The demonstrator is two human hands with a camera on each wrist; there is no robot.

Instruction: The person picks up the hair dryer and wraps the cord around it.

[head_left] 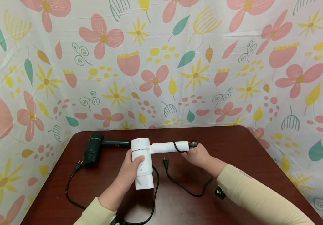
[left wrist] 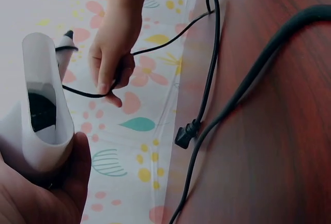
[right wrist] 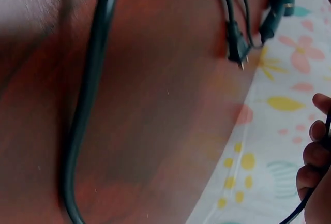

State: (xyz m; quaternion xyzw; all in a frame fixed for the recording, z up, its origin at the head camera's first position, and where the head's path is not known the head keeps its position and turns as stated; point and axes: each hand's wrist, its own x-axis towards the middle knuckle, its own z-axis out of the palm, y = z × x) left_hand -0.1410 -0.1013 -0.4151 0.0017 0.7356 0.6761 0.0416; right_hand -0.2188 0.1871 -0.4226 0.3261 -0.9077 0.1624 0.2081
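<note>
My left hand [head_left: 127,170] grips a white hair dryer [head_left: 143,167] round its barrel, thumb across the front. The dryer is held up over the table, handle [head_left: 162,147] pointing right and nozzle [head_left: 144,182] down toward me. A loop of black cord [head_left: 177,147] crosses the handle near its end. Beyond the handle's end, my right hand [head_left: 199,157] pinches the cord, which the left wrist view shows running through the fingers. The cord's two-prong plug [head_left: 165,162] lies on the table below the handle.
A dark green hair dryer [head_left: 93,148] lies at the table's back left, its handle toward the white one. Its plug [head_left: 78,164] and cord [head_left: 68,190] trail along the left side. A flower-printed curtain [head_left: 156,93] stands behind the brown table [head_left: 251,175].
</note>
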